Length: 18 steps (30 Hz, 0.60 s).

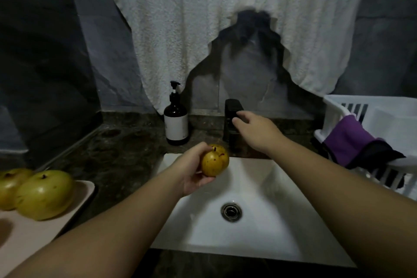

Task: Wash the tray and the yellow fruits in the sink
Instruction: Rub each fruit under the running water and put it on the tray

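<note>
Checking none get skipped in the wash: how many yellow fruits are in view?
3. One yellow fruit is gripped by the left hand over the sink; two sit on the tray at left. More may lie beyond the frame's left edge.

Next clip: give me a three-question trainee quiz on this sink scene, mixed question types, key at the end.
1. True or false: the left hand holds a yellow fruit over the sink.
2. How many fruits lie on the tray?
3. The right hand reaches for: A) soap bottle B) faucet C) purple cloth

Key: 1 true; 2 two; 3 B
</note>
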Each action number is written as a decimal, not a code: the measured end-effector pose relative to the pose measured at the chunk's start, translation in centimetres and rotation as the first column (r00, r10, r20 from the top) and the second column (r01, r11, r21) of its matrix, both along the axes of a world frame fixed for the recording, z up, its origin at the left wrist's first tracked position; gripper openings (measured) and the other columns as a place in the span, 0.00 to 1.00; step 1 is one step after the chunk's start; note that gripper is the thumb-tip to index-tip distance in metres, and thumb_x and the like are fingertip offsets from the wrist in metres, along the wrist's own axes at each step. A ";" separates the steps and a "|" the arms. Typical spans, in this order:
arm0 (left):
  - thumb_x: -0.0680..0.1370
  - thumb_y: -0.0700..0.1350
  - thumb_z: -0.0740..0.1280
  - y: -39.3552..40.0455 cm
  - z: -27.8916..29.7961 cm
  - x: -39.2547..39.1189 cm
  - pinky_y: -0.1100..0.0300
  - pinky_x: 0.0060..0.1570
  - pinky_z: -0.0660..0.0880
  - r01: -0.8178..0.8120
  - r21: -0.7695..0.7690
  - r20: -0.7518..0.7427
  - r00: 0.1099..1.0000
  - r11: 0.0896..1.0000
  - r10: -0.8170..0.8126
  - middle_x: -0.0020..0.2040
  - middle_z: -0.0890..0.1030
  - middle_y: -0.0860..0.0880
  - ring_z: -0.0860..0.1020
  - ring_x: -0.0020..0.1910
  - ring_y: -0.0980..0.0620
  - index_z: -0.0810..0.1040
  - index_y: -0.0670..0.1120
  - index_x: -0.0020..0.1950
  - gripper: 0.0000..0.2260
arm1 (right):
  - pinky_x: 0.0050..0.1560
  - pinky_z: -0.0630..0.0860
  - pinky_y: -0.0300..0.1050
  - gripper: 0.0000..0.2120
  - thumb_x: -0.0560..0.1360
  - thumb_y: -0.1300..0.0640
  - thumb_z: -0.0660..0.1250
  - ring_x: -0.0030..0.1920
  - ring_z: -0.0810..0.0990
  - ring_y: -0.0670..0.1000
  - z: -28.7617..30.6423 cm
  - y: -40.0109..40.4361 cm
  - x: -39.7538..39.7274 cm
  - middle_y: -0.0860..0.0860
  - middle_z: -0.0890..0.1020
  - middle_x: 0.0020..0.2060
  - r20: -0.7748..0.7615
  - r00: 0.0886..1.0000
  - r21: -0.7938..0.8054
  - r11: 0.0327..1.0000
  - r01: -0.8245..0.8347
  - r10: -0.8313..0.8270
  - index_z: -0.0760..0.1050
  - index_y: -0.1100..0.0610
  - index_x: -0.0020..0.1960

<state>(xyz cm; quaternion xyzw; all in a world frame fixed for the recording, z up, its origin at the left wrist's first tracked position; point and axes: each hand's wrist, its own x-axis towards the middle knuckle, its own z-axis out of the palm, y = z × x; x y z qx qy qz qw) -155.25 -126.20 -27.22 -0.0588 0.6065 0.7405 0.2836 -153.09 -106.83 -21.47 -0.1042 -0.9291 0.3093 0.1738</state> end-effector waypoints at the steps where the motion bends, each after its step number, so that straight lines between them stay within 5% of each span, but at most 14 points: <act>1: 0.77 0.53 0.72 0.3 -0.2 -0.2 0.56 0.38 0.83 0.016 -0.012 0.006 1.000 1.000 -0.016 0.51 0.79 0.42 0.81 0.47 0.46 0.78 0.50 0.54 0.10 | 0.64 0.70 0.49 0.26 0.83 0.38 0.57 0.71 0.73 0.56 0.1 0.2 -0.5 0.51 0.74 0.73 0.030 1.000 0.014 1.000 0.006 -0.006 0.68 0.47 0.77; 5: 0.77 0.53 0.71 1.9 -0.3 -0.8 0.57 0.35 0.82 0.055 -0.020 0.014 0.998 0.998 -0.055 0.51 0.79 0.42 0.81 0.47 0.46 0.78 0.50 0.53 0.09 | 0.69 0.67 0.50 0.26 0.84 0.40 0.56 0.74 0.69 0.55 -0.1 0.8 -2.1 0.51 0.70 0.77 0.091 0.996 0.005 1.000 0.008 -0.008 0.65 0.47 0.79; 15: 0.77 0.54 0.69 4.4 -1.6 -2.2 0.56 0.37 0.83 0.096 0.001 0.033 0.995 0.995 -0.096 0.48 0.80 0.43 0.82 0.44 0.47 0.78 0.49 0.53 0.11 | 0.58 0.68 0.45 0.28 0.82 0.46 0.64 0.70 0.73 0.54 -0.9 1.4 -3.0 0.51 0.73 0.74 0.000 1.000 -0.108 0.994 -0.026 0.026 0.62 0.45 0.80; 18: 0.77 0.54 0.69 4.8 -1.8 -2.4 0.57 0.35 0.83 0.092 0.015 0.040 0.995 0.996 -0.092 0.48 0.79 0.42 0.82 0.45 0.46 0.78 0.48 0.53 0.11 | 0.63 0.72 0.49 0.28 0.81 0.47 0.65 0.69 0.74 0.55 -0.5 1.4 -2.9 0.52 0.73 0.73 -0.006 0.998 -0.141 0.989 -0.055 0.055 0.62 0.43 0.79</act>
